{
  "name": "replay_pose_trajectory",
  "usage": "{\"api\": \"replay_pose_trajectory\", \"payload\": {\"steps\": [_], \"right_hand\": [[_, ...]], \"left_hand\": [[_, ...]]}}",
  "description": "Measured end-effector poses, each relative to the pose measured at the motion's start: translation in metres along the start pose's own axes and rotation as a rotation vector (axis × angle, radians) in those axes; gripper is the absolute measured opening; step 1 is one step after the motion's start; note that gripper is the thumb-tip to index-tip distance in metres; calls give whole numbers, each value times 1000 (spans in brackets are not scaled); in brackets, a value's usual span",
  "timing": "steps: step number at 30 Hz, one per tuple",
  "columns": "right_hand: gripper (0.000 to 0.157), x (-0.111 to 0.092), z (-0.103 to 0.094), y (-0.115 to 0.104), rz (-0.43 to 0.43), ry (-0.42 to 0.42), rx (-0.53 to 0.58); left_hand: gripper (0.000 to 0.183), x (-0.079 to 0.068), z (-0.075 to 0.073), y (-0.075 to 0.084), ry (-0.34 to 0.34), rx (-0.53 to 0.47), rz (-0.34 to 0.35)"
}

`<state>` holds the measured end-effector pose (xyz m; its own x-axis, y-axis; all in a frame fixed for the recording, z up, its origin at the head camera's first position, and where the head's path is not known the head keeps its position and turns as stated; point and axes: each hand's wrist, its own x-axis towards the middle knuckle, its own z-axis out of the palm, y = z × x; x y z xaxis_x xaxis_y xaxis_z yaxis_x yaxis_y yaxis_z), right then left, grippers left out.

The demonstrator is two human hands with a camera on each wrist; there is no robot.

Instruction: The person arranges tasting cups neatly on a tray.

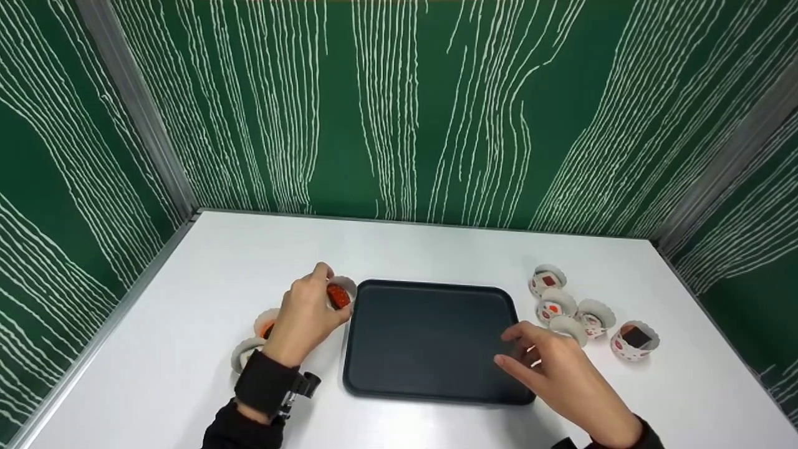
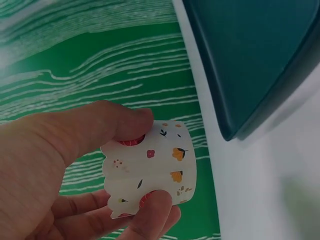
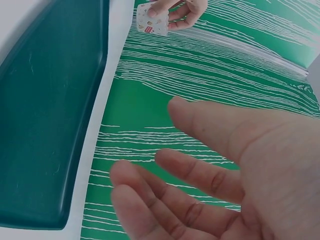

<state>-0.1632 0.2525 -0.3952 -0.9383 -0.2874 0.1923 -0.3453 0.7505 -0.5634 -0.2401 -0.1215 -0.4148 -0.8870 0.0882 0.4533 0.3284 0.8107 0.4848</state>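
Note:
My left hand [image 1: 307, 315] grips a paper baking cup [image 2: 155, 167] between thumb and fingers, near the dark tray's left upper corner. Small flowers and leaves are printed on the cup's pale wall, and its edge is scalloped. A red, speckled piece [image 1: 338, 297] shows inside it in the head view. My right hand [image 1: 548, 358] hovers by the right edge of the dark tray [image 1: 430, 343], fingers loosely bent and apart, holding nothing. In the right wrist view its fingers [image 3: 187, 167] have nothing between them, and the left hand with the cup appears at the top.
Two more paper cups, one with an orange and black piece [image 1: 267, 325], stand left of the tray, partly behind the left forearm. Right of the tray is a group of several cups [image 1: 557, 302]. Farther right stands a cup [image 1: 631, 350] holding a dark brown square. Green walls [image 1: 336, 156] enclose the white table.

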Motion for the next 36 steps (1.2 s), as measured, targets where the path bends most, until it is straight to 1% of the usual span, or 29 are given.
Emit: {"api": "replay_pose_trajectory", "payload": {"steps": [5, 9, 12, 17, 25, 30, 36], "right_hand": [[26, 1, -1, 0, 19, -11, 3], [31, 2, 0, 0, 20, -11, 6], [38, 2, 1, 0, 14, -13, 13], [46, 1, 1, 1, 9, -14, 13], [50, 2, 3, 0, 34, -32, 5], [50, 2, 6, -1, 20, -20, -6], [48, 2, 12, -3, -11, -11, -7]], "left_hand": [[45, -1, 1, 7, -46, -26, -10], [47, -3, 4, 12, -72, -48, 16], [47, -4, 7, 15, -78, -62, 47], [45, -7, 10, 23, -97, -79, 69], [43, -11, 11, 37, -169, -130, 100], [44, -15, 13, 44, -193, -158, 143], [46, -21, 17, 50, -207, -163, 211]]}}
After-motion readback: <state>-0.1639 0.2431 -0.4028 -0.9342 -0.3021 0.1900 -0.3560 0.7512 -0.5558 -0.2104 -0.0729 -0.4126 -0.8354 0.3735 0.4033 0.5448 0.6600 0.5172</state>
